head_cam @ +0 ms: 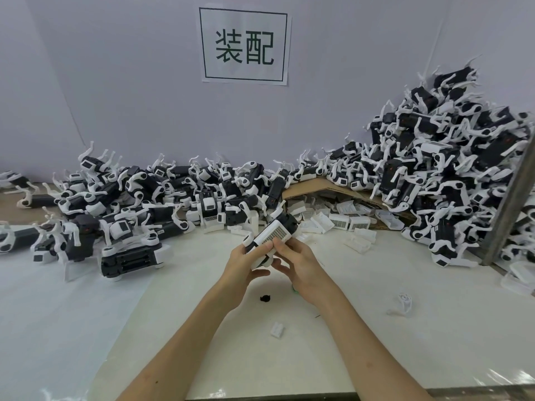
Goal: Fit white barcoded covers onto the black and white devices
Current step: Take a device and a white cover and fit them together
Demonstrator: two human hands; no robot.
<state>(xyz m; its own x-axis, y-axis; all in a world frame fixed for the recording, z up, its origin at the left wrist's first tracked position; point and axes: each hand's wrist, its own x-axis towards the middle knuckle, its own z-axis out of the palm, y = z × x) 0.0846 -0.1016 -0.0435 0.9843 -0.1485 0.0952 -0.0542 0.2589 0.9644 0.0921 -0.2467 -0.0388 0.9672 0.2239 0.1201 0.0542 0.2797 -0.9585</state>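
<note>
Counter: the pale counter (289, 369) fills the near view, and both bare forearms reach out over it.
Sheet: a clear plastic sheet (58, 319) covers the counter's left part.
Left heap: a low heap of black and white devices (121, 204) lies along the wall, legs sticking up.
Left grip: the left grip (246, 266) is closed round the near end of one device (285, 224), fingers curled under it, held above the counter.
Cover: a white barcoded cover (270, 236) sits on the held device's upward face.
Right grip: the right grip (301, 266) clasps the same device, thumb pressed on the cover's near edge, fingers curled beneath.
Scraps: a black bit (265, 298) and a small white clip (277, 329) lie between the forearms.
Spare covers: loose white covers (347, 219) lie under a bent cardboard flap (315, 186).
Right heap: a taller heap of devices (451, 175) climbs the wall.
</note>
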